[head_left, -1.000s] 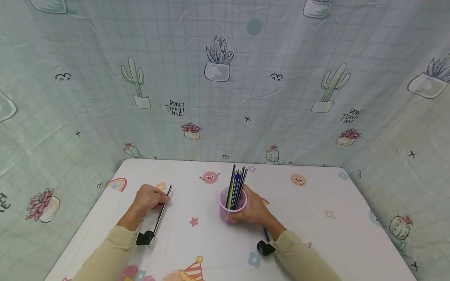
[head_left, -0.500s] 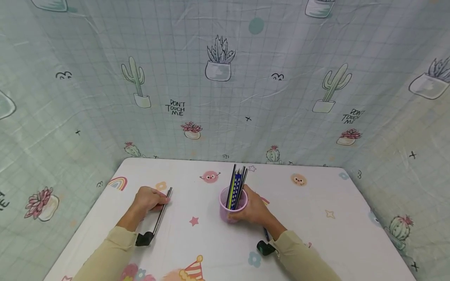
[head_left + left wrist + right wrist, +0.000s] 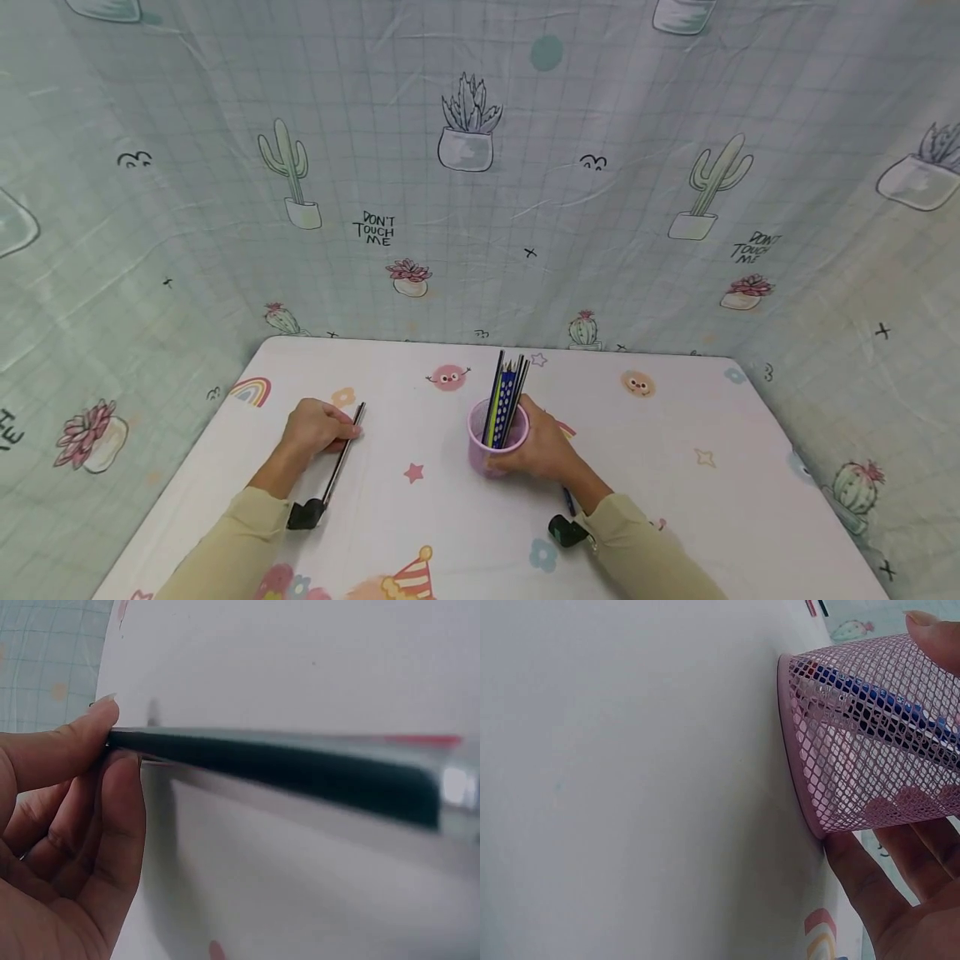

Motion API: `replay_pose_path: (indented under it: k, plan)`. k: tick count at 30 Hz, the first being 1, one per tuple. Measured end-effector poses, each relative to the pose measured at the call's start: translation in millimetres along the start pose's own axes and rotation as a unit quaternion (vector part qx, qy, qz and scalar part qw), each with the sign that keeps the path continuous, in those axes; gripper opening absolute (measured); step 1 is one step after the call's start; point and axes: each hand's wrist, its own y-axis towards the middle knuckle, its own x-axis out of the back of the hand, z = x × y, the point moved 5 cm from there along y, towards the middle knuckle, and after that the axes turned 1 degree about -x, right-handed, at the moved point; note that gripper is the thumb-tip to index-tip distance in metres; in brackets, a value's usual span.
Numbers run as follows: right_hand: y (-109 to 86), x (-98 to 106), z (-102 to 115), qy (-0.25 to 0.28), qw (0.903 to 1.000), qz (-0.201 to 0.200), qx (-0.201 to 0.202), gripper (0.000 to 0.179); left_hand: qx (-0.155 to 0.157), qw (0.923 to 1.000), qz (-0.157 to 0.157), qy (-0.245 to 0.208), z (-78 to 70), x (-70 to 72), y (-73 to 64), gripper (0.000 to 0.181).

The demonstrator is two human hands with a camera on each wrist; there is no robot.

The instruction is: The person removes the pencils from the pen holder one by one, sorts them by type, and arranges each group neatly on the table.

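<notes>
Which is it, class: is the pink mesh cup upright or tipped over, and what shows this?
Upright: the pink mesh cup has its rim up and base toward the table, with pencils standing inside.

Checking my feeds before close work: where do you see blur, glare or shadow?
Left wrist: the dark stick blurs toward its near end, where a bright patch may be glare, and a soft shadow lies on the table; right wrist: the mesh cup looks fairly crisp; head: lighting looks fairly even.
</notes>
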Motion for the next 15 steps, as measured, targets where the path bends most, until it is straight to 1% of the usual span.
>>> replay_pose_path:
  k: [5, 11, 15]
  plan:
    - [0.7, -0.2, -2.2, -0.004, 1.0000, 0.004, -0.004, 0.096, -0.018, 0.9994, -0.009, 0.026, -2.3, 0.8, 0.4, 0.021]
    - [2.0, -0.1, -3.7, -0.001, 1.0000, 0.007, 0.000, 0.096, -0.025, 0.9985, -0.014, 0.048, -3.6, 0.7, 1.1, 0.022]
    - [1.6, 0.4, -3.5, 0.001, 1.0000, 0.005, 0.004, 0.095, -0.043, 0.9960, -0.020, 0.075, -4.0, 0.9, 1.8, 0.023]
